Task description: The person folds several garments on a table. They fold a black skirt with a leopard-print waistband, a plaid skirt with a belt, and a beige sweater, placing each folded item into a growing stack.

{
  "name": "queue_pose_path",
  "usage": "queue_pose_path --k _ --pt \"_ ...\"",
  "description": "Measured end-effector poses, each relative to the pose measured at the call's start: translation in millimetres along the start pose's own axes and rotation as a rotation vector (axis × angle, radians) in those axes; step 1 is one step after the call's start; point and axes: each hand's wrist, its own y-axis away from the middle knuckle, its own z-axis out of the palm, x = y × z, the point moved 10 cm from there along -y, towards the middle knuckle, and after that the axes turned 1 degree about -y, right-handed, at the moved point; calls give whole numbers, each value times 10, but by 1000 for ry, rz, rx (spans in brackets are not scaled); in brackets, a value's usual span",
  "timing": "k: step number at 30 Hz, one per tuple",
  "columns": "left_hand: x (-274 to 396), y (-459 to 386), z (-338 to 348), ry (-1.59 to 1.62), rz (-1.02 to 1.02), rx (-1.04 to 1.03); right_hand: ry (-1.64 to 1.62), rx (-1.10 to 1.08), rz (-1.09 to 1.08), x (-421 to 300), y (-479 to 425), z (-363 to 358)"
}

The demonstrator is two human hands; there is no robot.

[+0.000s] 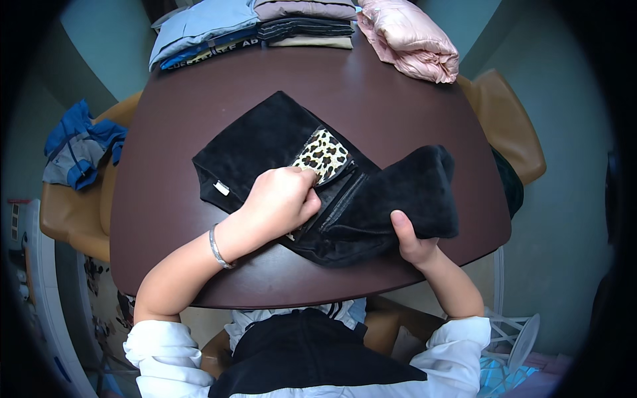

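Note:
A black plush garment (259, 132) lies partly folded across the table before me. Near its middle a leopard-print fabric panel (326, 151) shows, beside a dark opening with shiny bands. My left hand (281, 196), with a bracelet on its wrist, pinches the garment at the lower edge of that panel; its fingertips are partly hidden. At the right, my right hand (413, 241) holds the raised, doubled-over end of the garment, thumb on top and fingers hidden beneath. A small white tag (221, 187) sticks out near the garment's left edge.
Folded clothes (209, 27) form stacks at the table's far edge, with a pink puffy jacket (413, 42) to their right. Tan chairs flank the brown table (169, 114). A blue and grey garment (79, 149) hangs over the left chair (64, 214).

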Motion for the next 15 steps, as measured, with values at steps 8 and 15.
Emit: queue_pose_path --k 8,15 --pt "-713 137 17 1042 -377 -95 -135 17 58 -33 -112 71" --pt "-849 257 173 1135 -477 -83 327 -195 -377 -425 -531 850"
